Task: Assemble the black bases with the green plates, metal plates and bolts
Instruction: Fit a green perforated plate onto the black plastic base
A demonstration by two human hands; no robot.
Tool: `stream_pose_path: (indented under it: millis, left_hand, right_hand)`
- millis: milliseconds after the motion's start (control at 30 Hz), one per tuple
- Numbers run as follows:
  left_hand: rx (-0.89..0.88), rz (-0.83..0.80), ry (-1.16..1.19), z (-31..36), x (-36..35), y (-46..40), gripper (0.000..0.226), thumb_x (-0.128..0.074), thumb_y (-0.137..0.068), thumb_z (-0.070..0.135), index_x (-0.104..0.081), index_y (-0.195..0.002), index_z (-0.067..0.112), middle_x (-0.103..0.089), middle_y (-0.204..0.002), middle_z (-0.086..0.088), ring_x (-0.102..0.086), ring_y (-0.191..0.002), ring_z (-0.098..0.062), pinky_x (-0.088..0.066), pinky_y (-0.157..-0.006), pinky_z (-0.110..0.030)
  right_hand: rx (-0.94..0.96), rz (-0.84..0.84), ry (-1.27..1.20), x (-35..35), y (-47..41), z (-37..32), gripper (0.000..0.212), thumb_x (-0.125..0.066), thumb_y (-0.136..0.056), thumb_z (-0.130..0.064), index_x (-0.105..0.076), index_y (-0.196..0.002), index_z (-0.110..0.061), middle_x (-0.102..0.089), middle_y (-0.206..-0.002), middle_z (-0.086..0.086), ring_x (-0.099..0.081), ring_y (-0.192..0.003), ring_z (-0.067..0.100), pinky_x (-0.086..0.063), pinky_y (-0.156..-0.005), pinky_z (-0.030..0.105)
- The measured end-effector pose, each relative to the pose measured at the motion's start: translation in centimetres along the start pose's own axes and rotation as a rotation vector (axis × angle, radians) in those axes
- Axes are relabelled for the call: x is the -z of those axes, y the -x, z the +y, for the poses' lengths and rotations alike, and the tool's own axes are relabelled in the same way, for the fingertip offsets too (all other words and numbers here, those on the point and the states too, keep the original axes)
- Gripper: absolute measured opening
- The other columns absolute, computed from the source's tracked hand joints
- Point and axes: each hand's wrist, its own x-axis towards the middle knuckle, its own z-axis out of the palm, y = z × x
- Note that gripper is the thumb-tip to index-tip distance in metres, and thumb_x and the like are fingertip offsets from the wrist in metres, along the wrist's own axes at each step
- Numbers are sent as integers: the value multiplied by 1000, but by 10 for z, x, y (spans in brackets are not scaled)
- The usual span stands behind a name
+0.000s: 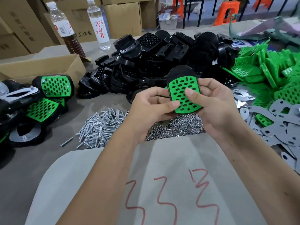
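The head camera is looking down at two hands holding one flat black plastic base (pixel 179 71) with a holey green plastic plate (pixel 184 96) lying on it. The left hand (pixel 151 103) is pinching its low corner, and the right hand (pixel 211 101) is gripping its side, thumb pressing the plate. Its long way is pointing up and away. The shiny silver bolts (pixel 100 125) are lying just below, nearer the left hand. Grey metal plates (pixel 276 127) are sitting to the right. Farther back, more black bases (pixel 162 51) are piling up.
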Motion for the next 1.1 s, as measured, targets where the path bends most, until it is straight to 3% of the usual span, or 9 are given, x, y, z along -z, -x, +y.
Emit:
stream_pose_path:
  millis: [133, 200, 367, 600, 733, 867, 1000, 1100]
  left_hand:
    - [-4, 20, -23, -3, -1, 1, 23, -78, -83, -8, -69, -104, -5, -74, -101, -31, -77, -81, -33, -64, -83, -51]
    - [-36, 50, 19, -3, -1, 1, 17, -75, -84, -10, -69, -100, -6, -74, -96, -30, -77, -79, -31, -66, -77, -46]
    - [-60, 91, 95, -4, 3, -2, 9, -69, -91, -10, -70, -99, -6, -78, -90, -19, -76, -72, -26, -63, -64, -29]
    - [-9, 69, 205, -1, 2, 0, 19, -66, -91, -6, -68, -110, -10, -77, -97, -22, -76, -70, -23, -63, -65, -27]
    - [-34, 82, 197, -1, 0, 0, 19, -66, -93, -5, -68, -112, -8, -77, -101, -23, -76, -75, -25, -63, -68, -28]
    - [-105, 150, 135, -2, 3, -1, 14, -66, -96, -3, -66, -110, -3, -77, -103, -24, -76, -82, -26, -63, -72, -31]
    - [-126, 123, 22, -2, 4, -2, 13, -67, -97, -1, -62, -108, -4, -77, -95, -20, -75, -76, -23, -64, -72, -35]
    - [-117, 133, 55, -1, 5, -3, 11, -67, -97, -1, -65, -107, -6, -75, -89, -21, -69, -65, -17, -61, -63, -29]
  right_hand:
    - [-2, -7, 24, -2, 1, 2, 41, -77, -75, -15, -62, -111, -1, -78, -106, 19, -76, -102, 40, -62, -89, 50]
    - [-33, -25, 45, 0, -1, 1, 37, -77, -78, -19, -65, -110, -4, -78, -107, 18, -74, -106, 40, -60, -94, 52]
    - [-162, -165, 156, 6, -3, -2, 26, -65, -96, -24, -74, -110, -4, -79, -107, 16, -77, -95, 28, -63, -78, 33]
    - [4, -139, 186, 2, -2, -3, 18, -60, -104, -9, -78, -102, -6, -80, -97, 15, -78, -82, 30, -63, -65, 29]
    - [50, -129, 159, 2, -1, 1, 16, -60, -104, -7, -76, -106, -7, -80, -100, 13, -79, -89, 31, -64, -71, 31]
    - [32, -246, 141, 2, -2, 7, 25, -54, -104, 4, -72, -116, -9, -79, -112, 12, -76, -105, 29, -62, -87, 32]
    - [69, -226, 232, 4, -3, 7, 31, -56, -102, 6, -73, -117, -15, -79, -110, 9, -78, -97, 26, -62, -82, 29]
    - [64, -244, 196, 5, -2, 6, 27, -59, -101, 3, -73, -117, -13, -79, -108, 12, -77, -91, 26, -62, -80, 29]
